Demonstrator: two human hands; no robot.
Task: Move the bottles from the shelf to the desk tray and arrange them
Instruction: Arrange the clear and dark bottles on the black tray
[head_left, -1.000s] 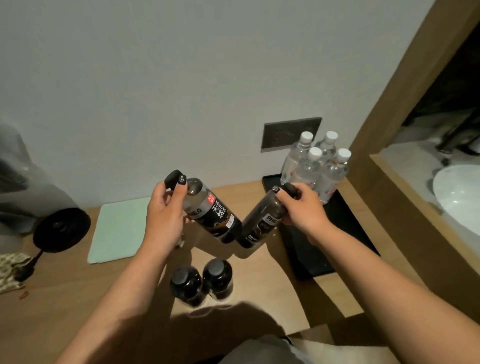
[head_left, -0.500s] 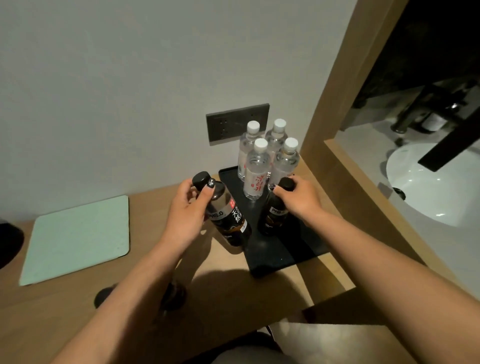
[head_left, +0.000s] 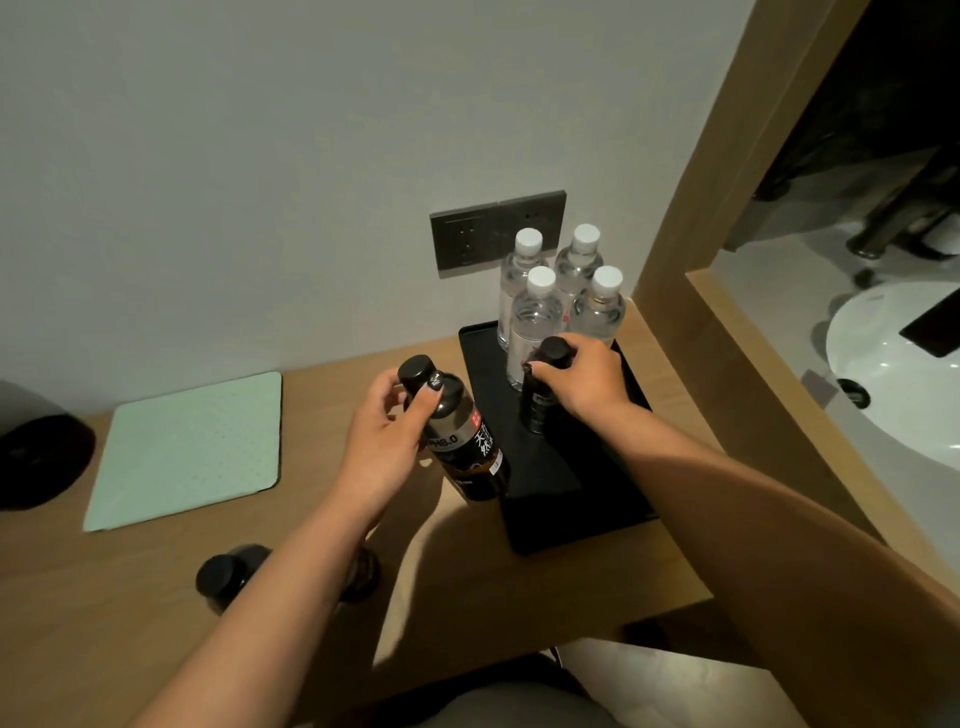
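Observation:
A black tray (head_left: 566, 483) lies on the wooden desk (head_left: 457, 582) by the wall. Several clear water bottles (head_left: 535, 322) with white caps stand at its far end. My right hand (head_left: 582, 379) grips the neck of a dark bottle (head_left: 540, 410) standing upright on the tray in front of them. My left hand (head_left: 384, 441) holds a second dark bottle (head_left: 462, 441) by its neck, tilted, at the tray's left edge. Two more dark bottles (head_left: 228, 574) stand on the desk under my left forearm, one largely hidden.
A pale green mat (head_left: 187, 447) lies on the desk at the left, with a black round object (head_left: 36, 457) beyond it. A grey socket plate (head_left: 493, 231) is on the wall behind the bottles. A wooden frame (head_left: 727, 208) and a white basin (head_left: 904, 374) are at the right.
Both hands carried their dark bottles right toward the tray. The right one went from tilted in the air to upright on the tray. The left one is now at the tray's edge.

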